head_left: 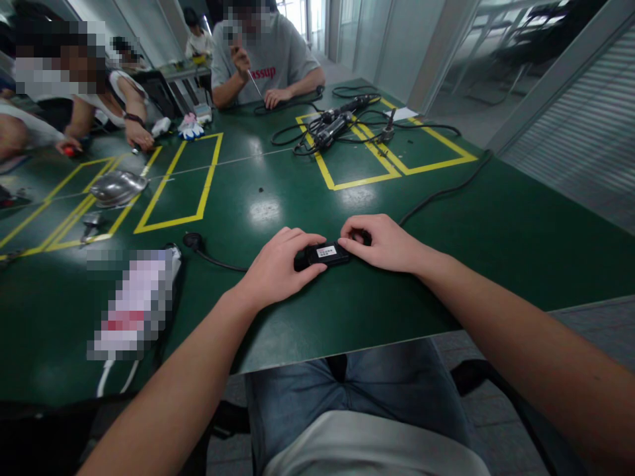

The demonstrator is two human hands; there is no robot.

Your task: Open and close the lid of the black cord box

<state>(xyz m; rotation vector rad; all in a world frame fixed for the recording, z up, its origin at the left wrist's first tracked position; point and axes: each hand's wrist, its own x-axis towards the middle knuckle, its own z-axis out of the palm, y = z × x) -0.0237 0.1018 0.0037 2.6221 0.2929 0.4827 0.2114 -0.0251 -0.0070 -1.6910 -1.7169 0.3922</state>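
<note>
A black power adapter [333, 252] with a white printed label lies flat on the green table in front of me. My left hand [285, 264] grips its left end, thumb on the near side and fingers on the far side. At the other end, my right hand [380, 243] is closed in a pinch around the black cable [366, 236], its fingertips touching the adapter's edge. My fingers partly hide this joint. From under my left hand a cord [221, 264] runs left to a black plug [192, 240] on the table.
Left of me lies a blurred-out phone-like object [136, 301] with a white cable. Yellow tape frames [202, 192] mark the table [278, 317]. Black corded tools [337, 125] lie beyond, with a metal shell [118, 187] far left. A co-worker [270, 59] holds a thin rod opposite.
</note>
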